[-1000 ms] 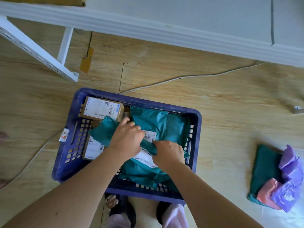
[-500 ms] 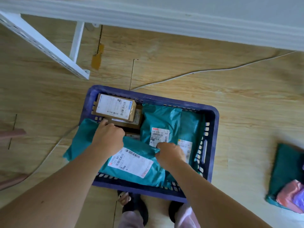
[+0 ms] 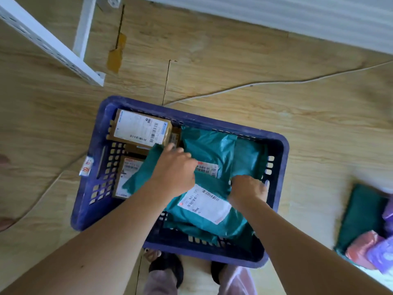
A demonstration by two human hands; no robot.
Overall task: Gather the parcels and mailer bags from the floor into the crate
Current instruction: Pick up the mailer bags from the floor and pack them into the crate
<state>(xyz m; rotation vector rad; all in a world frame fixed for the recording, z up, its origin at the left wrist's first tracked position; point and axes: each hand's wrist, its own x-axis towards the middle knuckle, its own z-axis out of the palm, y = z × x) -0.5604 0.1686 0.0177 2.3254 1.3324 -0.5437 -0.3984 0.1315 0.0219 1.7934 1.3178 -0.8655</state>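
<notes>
A blue slotted crate (image 3: 89,184) stands on the wood floor below me. It holds a brown labelled parcel (image 3: 141,129) at the back left, a second brown parcel (image 3: 125,177) under it, and several teal mailer bags. The front teal mailer bag (image 3: 204,206), with a white label, lies across the crate. My left hand (image 3: 173,172) grips its upper left part. My right hand (image 3: 248,189) grips its right edge near the crate wall. Another teal mailer bag (image 3: 209,145) with a small label lies behind it.
On the floor at the right edge lie a dark green bag (image 3: 361,216), a pink bag (image 3: 361,253) and a purple bag (image 3: 382,255). A white metal rack leg (image 3: 53,47) stands at the back left. A thin white cable (image 3: 265,83) crosses the floor. My dark slippers (image 3: 168,271) are just below the crate.
The front teal mailer bag, which hung over the crate's left rim, has been pulled right and now lies inside the crate. Both hands moved right with it.
</notes>
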